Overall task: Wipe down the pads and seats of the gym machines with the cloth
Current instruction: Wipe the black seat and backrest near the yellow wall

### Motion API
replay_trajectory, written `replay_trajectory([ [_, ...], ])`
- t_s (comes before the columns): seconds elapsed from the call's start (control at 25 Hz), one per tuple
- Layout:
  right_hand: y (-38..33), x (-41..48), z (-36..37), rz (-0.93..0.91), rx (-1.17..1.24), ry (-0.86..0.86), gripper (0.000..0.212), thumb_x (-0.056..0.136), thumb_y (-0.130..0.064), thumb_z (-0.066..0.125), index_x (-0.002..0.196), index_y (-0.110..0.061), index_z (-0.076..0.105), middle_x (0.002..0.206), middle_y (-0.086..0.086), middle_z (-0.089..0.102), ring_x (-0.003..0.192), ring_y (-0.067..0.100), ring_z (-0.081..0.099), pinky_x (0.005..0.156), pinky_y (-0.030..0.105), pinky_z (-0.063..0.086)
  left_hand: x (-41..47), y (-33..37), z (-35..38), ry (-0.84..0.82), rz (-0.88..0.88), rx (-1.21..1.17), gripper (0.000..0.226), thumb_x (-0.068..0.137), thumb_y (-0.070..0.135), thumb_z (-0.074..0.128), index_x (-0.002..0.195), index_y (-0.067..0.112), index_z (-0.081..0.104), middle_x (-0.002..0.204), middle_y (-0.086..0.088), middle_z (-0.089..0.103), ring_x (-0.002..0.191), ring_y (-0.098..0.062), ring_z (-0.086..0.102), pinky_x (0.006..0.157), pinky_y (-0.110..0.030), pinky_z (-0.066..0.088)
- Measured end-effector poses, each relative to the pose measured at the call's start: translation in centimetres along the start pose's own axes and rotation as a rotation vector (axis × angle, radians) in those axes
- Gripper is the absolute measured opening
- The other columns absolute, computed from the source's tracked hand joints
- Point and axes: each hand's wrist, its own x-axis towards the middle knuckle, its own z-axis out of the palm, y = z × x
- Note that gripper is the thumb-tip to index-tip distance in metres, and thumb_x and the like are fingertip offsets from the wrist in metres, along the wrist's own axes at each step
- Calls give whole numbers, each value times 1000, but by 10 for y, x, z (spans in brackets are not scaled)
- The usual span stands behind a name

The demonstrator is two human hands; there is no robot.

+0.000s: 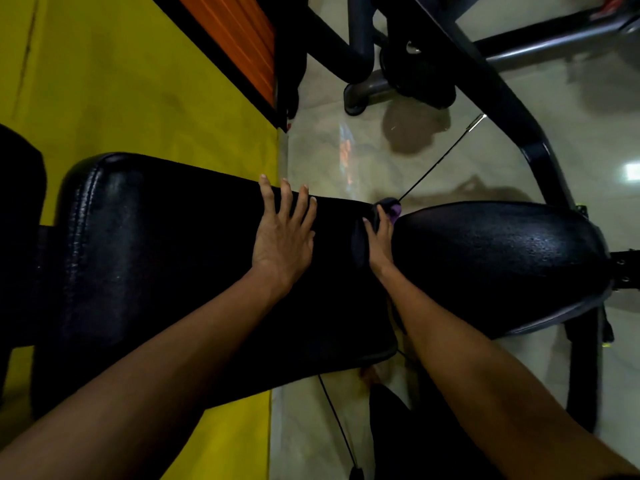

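Two bare hands were seen over a black bench. Left hand (282,237) was laid flat on the pad (156,254), fingers straight and spread, nothing grasped, close to the pad's far edge and near its right end. Right hand (379,242) was pushed into the gap between the pad's right end and the seat (502,258), with the cloth (393,206) gripped in it. Dark cloth was bunched around thumb and fingers, with a purple bit shown at the fingertips by the gap's far edge. Cloth was pressed against the pad's right end, just beside the seat. A thin cable (433,168) was run from the gap's far side over the tiled floor (346,150). A yellow mat (121,98) was seen under the pad's left part, with an orange panel (239,39) beyond it. Dark frames (502,88) were stood past the far edge.
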Motion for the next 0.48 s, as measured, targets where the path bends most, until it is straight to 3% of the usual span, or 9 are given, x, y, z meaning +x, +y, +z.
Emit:
replay_trajectory([
  [0.08, -10, -16, 5, 3, 15, 2, 58, 104, -28, 54, 158, -20, 32, 168, 10, 17, 155, 21, 14, 124, 33, 11, 3, 3, 2, 13, -6, -19, 66, 104, 46, 11, 160, 12, 4, 167, -14, 5, 148, -47, 11, 109, -78, -3],
  [0.24, -15, -84, 22, -340, -68, -129, 55, 100, -34, 57, 153, -30, 42, 166, -1, 17, 149, -1, 9, 117, 11, 10, 9, 10, 7, 17, -2, -20, 66, 105, 46, 14, 160, 9, 5, 166, -15, 8, 147, -47, 15, 111, -76, 2],
  [0.36, -28, -60, 18, -420, -187, -158, 52, 96, -37, 56, 146, -27, 50, 163, 9, 27, 153, 16, 19, 124, 33, 17, 10, 12, 8, 25, -7, -8, 67, 105, 46, 15, 160, 9, 5, 166, -16, 10, 146, -47, 16, 111, -76, 4],
  [0.44, -46, -26, 10, -498, -288, -168, 47, 93, -41, 54, 136, -22, 59, 147, 10, 49, 141, 27, 42, 120, 49, 31, 11, 11, 6, 21, -8, -4, 67, 105, 46, 15, 159, 8, 5, 165, -17, 10, 145, -47, 16, 111, -76, 4],
  [0.48, -58, -14, 8, -543, -319, -198, 44, 92, -41, 53, 129, -22, 64, 136, 6, 58, 131, 24, 52, 113, 49, 39, 10, 11, 5, 21, -3, -1, 67, 105, 46, 14, 159, 8, 5, 165, -17, 10, 145, -48, 16, 111, -76, 4],
])
